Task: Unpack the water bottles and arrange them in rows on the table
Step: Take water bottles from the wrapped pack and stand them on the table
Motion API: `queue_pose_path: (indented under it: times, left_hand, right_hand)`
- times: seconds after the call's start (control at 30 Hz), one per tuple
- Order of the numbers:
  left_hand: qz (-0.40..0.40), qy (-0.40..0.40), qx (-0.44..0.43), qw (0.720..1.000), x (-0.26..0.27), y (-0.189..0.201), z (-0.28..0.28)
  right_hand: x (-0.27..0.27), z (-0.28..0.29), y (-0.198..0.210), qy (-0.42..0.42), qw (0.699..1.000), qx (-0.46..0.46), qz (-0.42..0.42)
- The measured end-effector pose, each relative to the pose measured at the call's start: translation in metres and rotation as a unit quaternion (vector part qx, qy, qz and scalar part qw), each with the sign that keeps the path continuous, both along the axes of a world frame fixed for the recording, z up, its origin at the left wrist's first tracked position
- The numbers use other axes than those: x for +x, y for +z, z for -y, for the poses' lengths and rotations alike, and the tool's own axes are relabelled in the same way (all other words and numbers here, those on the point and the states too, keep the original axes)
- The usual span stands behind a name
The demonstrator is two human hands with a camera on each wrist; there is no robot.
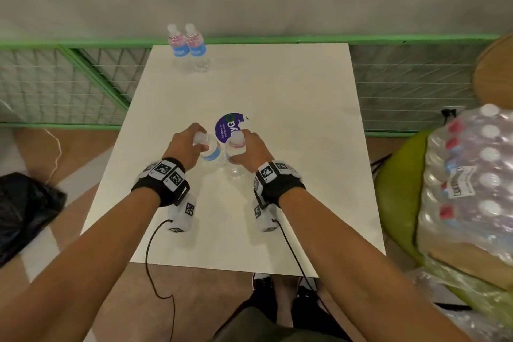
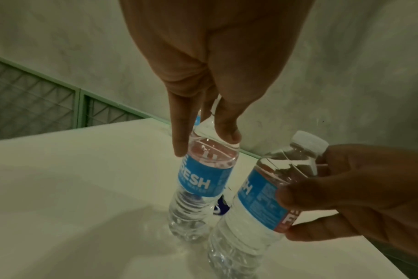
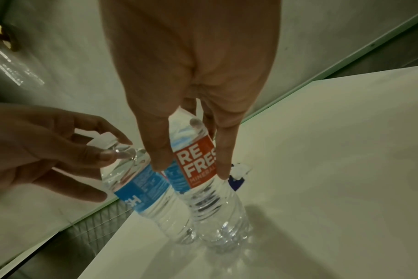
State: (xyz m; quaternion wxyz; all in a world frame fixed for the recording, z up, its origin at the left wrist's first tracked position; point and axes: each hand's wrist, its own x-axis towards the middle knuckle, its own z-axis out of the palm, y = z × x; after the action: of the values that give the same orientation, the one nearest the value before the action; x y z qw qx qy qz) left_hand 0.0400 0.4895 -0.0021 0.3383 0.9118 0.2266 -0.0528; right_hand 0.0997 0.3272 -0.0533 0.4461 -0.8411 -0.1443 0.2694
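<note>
Hands each grip 1 bottle near table centre: left hand pinches the left bottle at its neck, right hand clasps the right bottle by its shoulder. Bottles nearly touch. 2 placed bottles stand at 12 o'clock, bottle pack at 3 o'clock.

The head view looked steeply down from above the table, far wall at frame top, both forearms entering from the bottom; each wrist view sat close behind its own hand, facing along the fingers toward the tabletop; all three shared the two held bottles at frame centre; each wrist view caught the opposite hand at its side edge.
</note>
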Motion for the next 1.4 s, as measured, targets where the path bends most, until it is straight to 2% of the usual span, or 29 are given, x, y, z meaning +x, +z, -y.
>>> queue_pose_path:
  times: [0.1, 0.2, 0.37, 0.43, 0.6, 0.77, 0.83, 0.9, 0.97, 1.07, 1.23, 1.3, 1.4]
  left_hand:
    - [-0.010, 0.016, -0.014, 1.000, 0.012, 0.000, -0.032]
    - [-0.021, -0.025, -0.029, 0.999, 0.017, -0.003, -0.056]
    - [-0.009, -0.040, -0.120, 0.992, 0.011, -0.011, -0.074]
    - [-0.008, -0.038, -0.106, 0.994, 0.009, -0.015, -0.074]
    - [-0.065, -0.045, -0.060, 0.995, 0.004, -0.034, -0.070]
    - [-0.067, -0.010, -0.076, 0.995, 0.000, -0.036, -0.068]
    - [-0.097, 0.014, -0.037, 0.995, -0.008, -0.036, -0.061]
    - [-0.187, 0.003, 0.071, 0.980, -0.025, -0.038, -0.044]
    - [-0.296, -0.074, 0.174, 0.936, -0.052, -0.040, -0.015]
    - [-0.358, -0.242, 0.189, 0.882, -0.091, -0.057, 0.038]
    - [-0.301, -0.445, 0.068, 0.841, -0.097, -0.077, 0.151]
    - [-0.266, -0.506, 0.053, 0.819, -0.085, -0.075, 0.207]
    - [-0.202, -0.586, 0.057, 0.783, -0.066, -0.063, 0.299]
  right_hand:
    - [0.010, -0.034, -0.002, 0.017, 1.000, 0.007, 0.008]
    - [0.015, -0.058, -0.005, 0.028, 1.000, 0.003, 0.011]
    - [0.018, -0.071, -0.012, 0.027, 0.999, -0.003, 0.021]
    - [0.021, -0.072, -0.011, 0.036, 0.999, -0.013, 0.012]
    - [0.027, -0.080, -0.015, 0.072, 0.993, -0.095, 0.020]
    - [0.020, -0.073, -0.015, 0.048, 0.996, -0.068, -0.008]
    - [0.008, -0.058, -0.005, 0.049, 0.996, -0.064, -0.034]
    - [-0.008, -0.029, 0.006, 0.048, 0.995, -0.054, -0.062]
    - [-0.031, 0.013, 0.013, 0.052, 0.992, -0.046, -0.109]
    - [-0.071, 0.095, 0.004, 0.034, 0.985, -0.038, -0.163]
    - [-0.127, 0.262, -0.010, -0.173, 0.965, 0.009, -0.196]
    - [-0.142, 0.331, -0.012, -0.289, 0.940, 0.007, -0.180]
    - [-0.153, 0.426, -0.023, -0.445, 0.883, -0.017, -0.151]
